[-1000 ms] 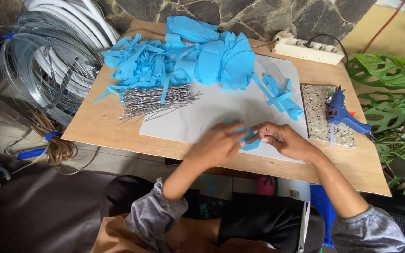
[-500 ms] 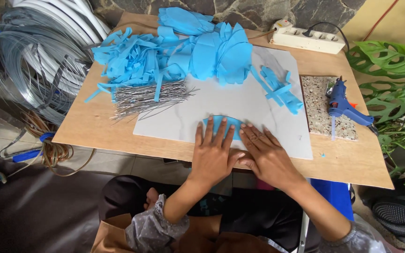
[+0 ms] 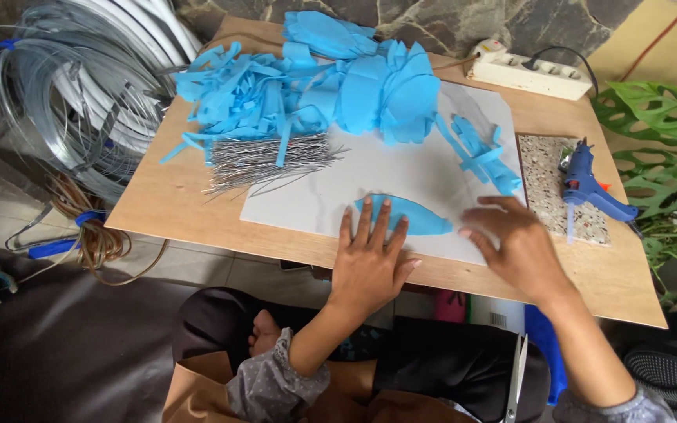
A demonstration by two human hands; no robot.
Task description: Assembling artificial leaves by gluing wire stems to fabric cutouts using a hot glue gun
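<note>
Foam leaf (image 3: 410, 216) lies near the worktop's (image 3: 174, 207) front edge; wire bundle (image 3: 264, 159) behind-left, glue gun (image 3: 589, 188) at right edge.

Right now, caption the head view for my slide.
Left hand pressing a blue leaf-shaped cutout flat on a white board; right hand hovers beside.

Left hand (image 3: 367, 262) lies flat, its fingers (image 3: 378, 223) covering the near end of the blue leaf-shaped piece (image 3: 417, 218); how far the piece runs beneath them cannot be told. Right hand (image 3: 515, 243) hides the white sheet's (image 3: 401, 168) corner under its palm. Beyond the fingers, the wire coils (image 3: 72, 86) are cut off by the left and top edges, the green leaves (image 3: 660, 117) by the right edge. Scissors (image 3: 515, 376), near the wrists, show only in part below the bench (image 3: 174, 211).
</note>
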